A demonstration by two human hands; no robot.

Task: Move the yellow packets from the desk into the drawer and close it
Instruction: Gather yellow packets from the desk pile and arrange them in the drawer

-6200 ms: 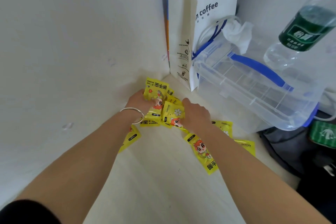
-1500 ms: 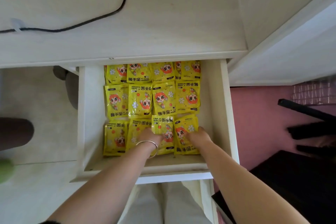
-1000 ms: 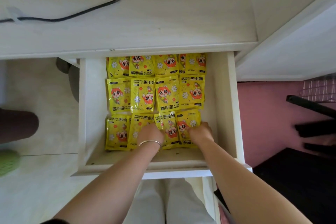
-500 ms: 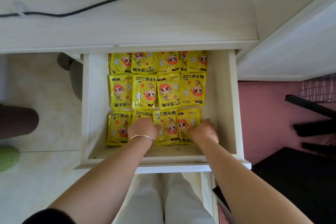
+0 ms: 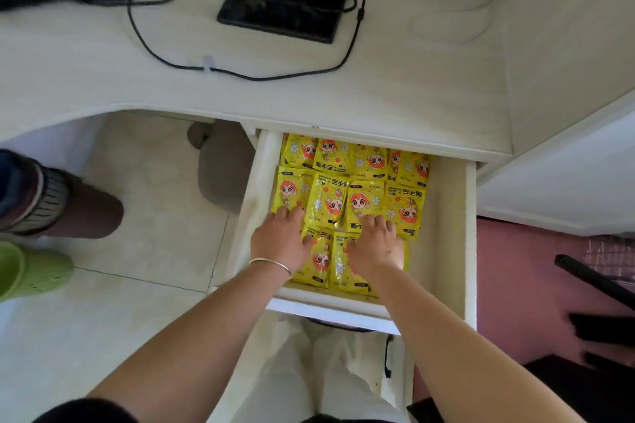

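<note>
The white drawer [image 5: 446,244] stands pulled out from under the desk [image 5: 343,103]. Several yellow packets [image 5: 360,178] with a red-haired cartoon figure lie flat inside it in rows. My left hand [image 5: 280,240], with a thin bracelet at the wrist, rests palm down on the front-left packets, fingers spread. Palm down as well, my right hand [image 5: 374,244] lies on the front-right packets. Neither hand grips a packet. The hands hide parts of the front row.
A black monitor stand [image 5: 285,0] and black cables [image 5: 240,74] lie on the desk top. On the tiled floor at left are a grey object [image 5: 223,168], a brown boot [image 5: 68,206] and a green shoe [image 5: 27,271]. A dark chair part [image 5: 598,282] is at right.
The view has pulled back and tilted up, now showing the monitor stand and more floor. Both hands have slid a little farther into the drawer, flat on the packets.
</note>
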